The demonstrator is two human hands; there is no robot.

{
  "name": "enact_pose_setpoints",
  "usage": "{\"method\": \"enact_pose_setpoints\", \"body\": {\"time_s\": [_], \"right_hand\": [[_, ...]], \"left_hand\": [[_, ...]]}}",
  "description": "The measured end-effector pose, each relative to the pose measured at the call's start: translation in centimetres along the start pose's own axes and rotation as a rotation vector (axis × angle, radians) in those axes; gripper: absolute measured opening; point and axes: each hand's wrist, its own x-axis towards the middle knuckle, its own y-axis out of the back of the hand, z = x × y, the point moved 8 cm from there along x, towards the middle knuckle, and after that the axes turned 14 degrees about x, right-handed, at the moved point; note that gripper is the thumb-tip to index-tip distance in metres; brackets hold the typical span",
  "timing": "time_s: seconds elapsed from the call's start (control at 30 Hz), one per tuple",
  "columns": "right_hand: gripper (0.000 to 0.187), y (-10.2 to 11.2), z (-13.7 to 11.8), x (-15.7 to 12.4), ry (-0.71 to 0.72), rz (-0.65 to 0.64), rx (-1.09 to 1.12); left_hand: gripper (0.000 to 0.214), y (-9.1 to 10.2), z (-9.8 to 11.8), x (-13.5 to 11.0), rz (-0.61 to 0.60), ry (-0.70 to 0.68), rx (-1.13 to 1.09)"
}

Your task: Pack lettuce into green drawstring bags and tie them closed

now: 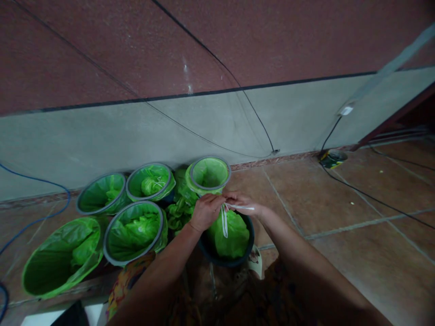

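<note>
My left hand (208,210) and my right hand (242,199) meet above a dark round bin (249,246) in front of me. Inside that bin sits a bulging green plastic bag (234,237), gathered at its top. Both hands are closed, fingers bent around a white tie (224,222) at the bag's neck. One looped part of the tie hangs down over the bag, and a loose end reaches across my right wrist. The fingertips partly hide each other, so I cannot see whether there is a knot.
Several bins with grey rims and green liners stand to the left, among them one lined bin (134,233). Another lined bin (210,174) is by the wall. A loose green bag (178,213) lies between them. A small can (333,158) and black cable (370,197) are at right.
</note>
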Motion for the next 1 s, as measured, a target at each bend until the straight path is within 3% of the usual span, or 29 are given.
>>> {"method": "enact_pose_setpoints", "body": {"time_s": [0.1, 0.2, 0.4, 0.53, 0.63, 0.7, 0.83, 1.0], "right_hand": [[0.034, -0.4, -0.2, -0.4, -0.045, -0.027, 0.093], [0.030, 0.0, -0.3, -0.4, -0.060, 0.034, 0.027], [0.017, 0.1, -2.4, -0.4, 0.103, 0.150, -0.358], [0.016, -0.6, -4.4, -1.1, 0.200, 0.215, -0.646], [0.014, -1.2, -5.4, -1.5, 0.290, 0.203, -0.740], [0.014, -1.4, -5.3, -1.4, 0.303, 0.164, -0.723], [0.017, -0.8, -3.8, -1.0, 0.199, 0.141, -0.531], [0.037, -1.5, -4.6, -1.1, 0.250, 0.091, -0.120]], "left_hand": [[0.016, 0.8, -0.5, -0.2, 0.112, 0.074, -0.060], [0.014, 1.1, -0.8, -0.3, 0.145, 0.133, -0.162], [0.011, 1.3, -1.3, -0.3, 0.161, 0.208, -0.239], [0.011, 1.5, -1.3, -0.3, 0.174, 0.189, -0.204], [0.012, 1.7, -1.1, -0.3, 0.189, 0.140, -0.159], [0.014, 1.9, -0.9, -0.3, 0.187, 0.094, -0.128], [0.017, 2.8, -0.5, -0.3, 0.196, 0.029, -0.034], [0.018, 5.2, 0.3, -0.4, 0.345, -0.028, 0.025]]}}
